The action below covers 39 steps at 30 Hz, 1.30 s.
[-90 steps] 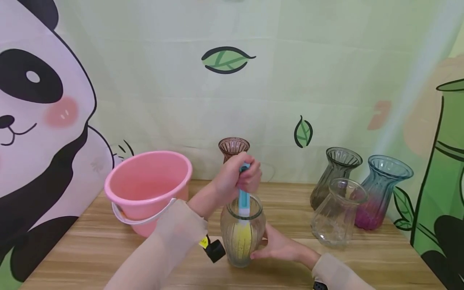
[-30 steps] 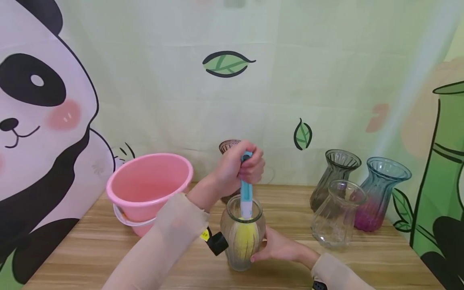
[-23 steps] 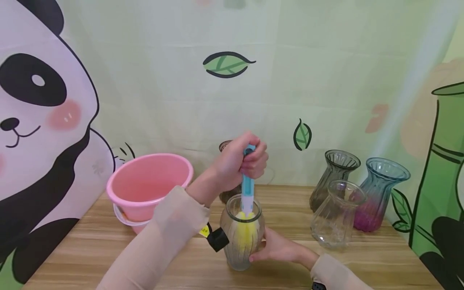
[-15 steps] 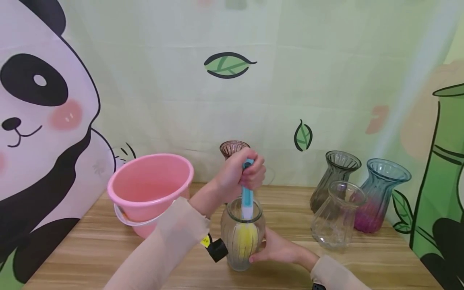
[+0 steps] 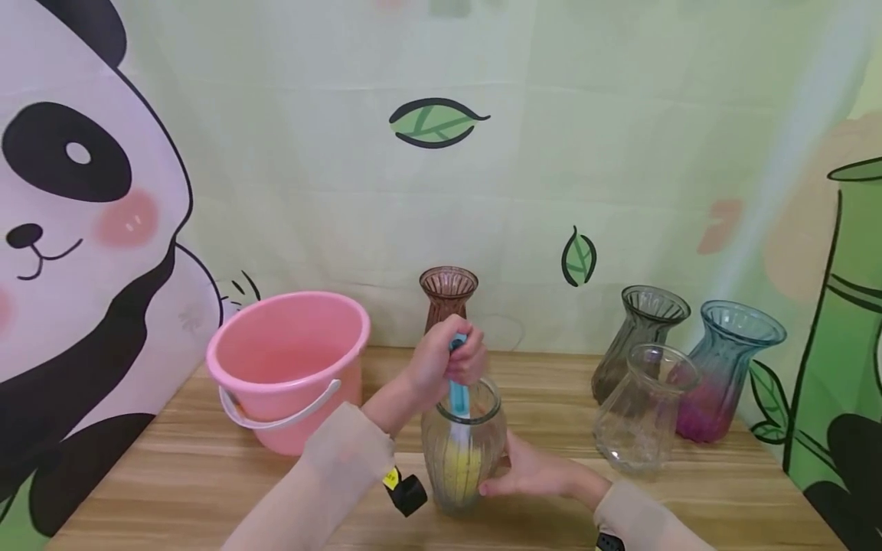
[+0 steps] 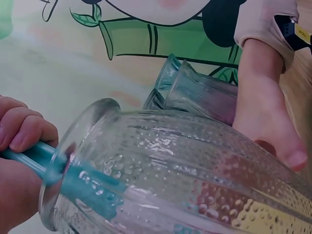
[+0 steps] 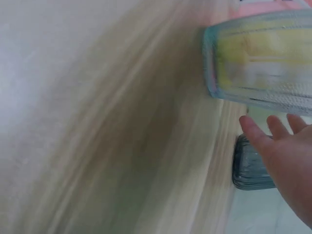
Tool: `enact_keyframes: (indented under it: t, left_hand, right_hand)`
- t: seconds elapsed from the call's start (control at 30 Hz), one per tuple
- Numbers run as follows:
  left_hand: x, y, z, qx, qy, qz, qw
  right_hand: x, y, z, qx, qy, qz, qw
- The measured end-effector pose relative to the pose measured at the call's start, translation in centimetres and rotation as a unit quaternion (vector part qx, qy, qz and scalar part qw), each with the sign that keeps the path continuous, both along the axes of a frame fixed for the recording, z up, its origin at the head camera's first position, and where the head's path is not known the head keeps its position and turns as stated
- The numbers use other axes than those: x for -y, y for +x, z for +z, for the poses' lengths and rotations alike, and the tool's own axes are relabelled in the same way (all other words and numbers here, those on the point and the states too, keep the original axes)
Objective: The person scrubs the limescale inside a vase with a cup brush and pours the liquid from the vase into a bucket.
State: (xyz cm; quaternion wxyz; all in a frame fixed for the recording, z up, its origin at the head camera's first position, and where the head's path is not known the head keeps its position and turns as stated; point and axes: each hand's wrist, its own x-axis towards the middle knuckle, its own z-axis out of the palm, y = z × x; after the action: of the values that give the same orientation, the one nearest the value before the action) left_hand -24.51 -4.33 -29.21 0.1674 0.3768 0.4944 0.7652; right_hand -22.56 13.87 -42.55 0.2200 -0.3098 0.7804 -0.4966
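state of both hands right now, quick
Left hand: closed, gripping the blue handle that reaches down into the vase.
Right hand: closed, holding the vase low on its side.

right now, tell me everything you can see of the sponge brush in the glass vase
The sponge brush has a light blue, plastic-looking handle, a white neck and a yellow head that looks like sponge. It stands nearly upright inside the glass vase, its head low behind the bumpy glass and its upper handle above the rim. The left hand grips that upper handle. Whether the head touches the bottom, I can't tell.
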Motion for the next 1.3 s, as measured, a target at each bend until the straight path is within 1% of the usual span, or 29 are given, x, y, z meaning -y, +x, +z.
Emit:
enact_keyframes:
  t: [0.07,0.17,0.3,0.43,0.53,0.63,0.8,0.87,1.03,1.13,1.3]
  left_hand:
    - [-0.1,0.1,0.1,-0.003,-0.004,0.001,1.0]
    - [-0.2,0.2,0.0,-0.006,-0.012,0.003,0.9999]
    - [-0.5,0.5,0.1,-0.011,-0.023,0.005,0.9997]
    - [-0.7,0.8,0.3,-0.014,-0.028,0.011,0.9995]
    - [-0.6,1.0,0.8,-0.012,-0.023,0.024,0.9994]
    - [-0.3,1.0,1.9,0.002,-0.011,0.03,0.9995]
    - [0.6,0.9,4.5,0.016,0.012,0.047,0.9987]
    - [1.0,1.1,5.5,0.01,0.026,0.058,0.9979]
    - [2.1,1.8,7.8,0.001,0.087,0.081,0.9929]
    - [2.8,2.4,8.9,-0.007,0.119,0.1,0.9878]
    - [4.3,3.4,11.0,-0.035,0.155,0.133,0.9783]
  right_hand:
    - [-0.2,-0.1,0.2,0.002,-0.003,0.006,1.0]
    - [-0.2,-0.3,0.0,0.003,-0.024,0.017,1.0]
    - [0.0,-0.3,-0.3,-0.007,-0.047,0.019,0.999]
    - [0.2,-0.1,-0.5,-0.012,-0.057,0.007,0.998]
    - [0.3,0.1,-0.6,-0.014,-0.054,-0.004,0.998]
    - [0.5,0.2,-0.7,-0.016,-0.048,-0.014,0.999]
    - [0.7,0.3,-0.7,-0.017,-0.05,-0.017,0.998]
    - [0.8,0.4,-0.6,-0.012,-0.052,-0.013,0.998]
    - [0.8,0.5,-0.6,-0.004,-0.054,-0.012,0.998]
    - [0.8,0.5,-0.6,-0.002,-0.056,-0.013,0.998]
    - [0.7,0.4,-0.7,-0.003,-0.061,-0.013,0.998]
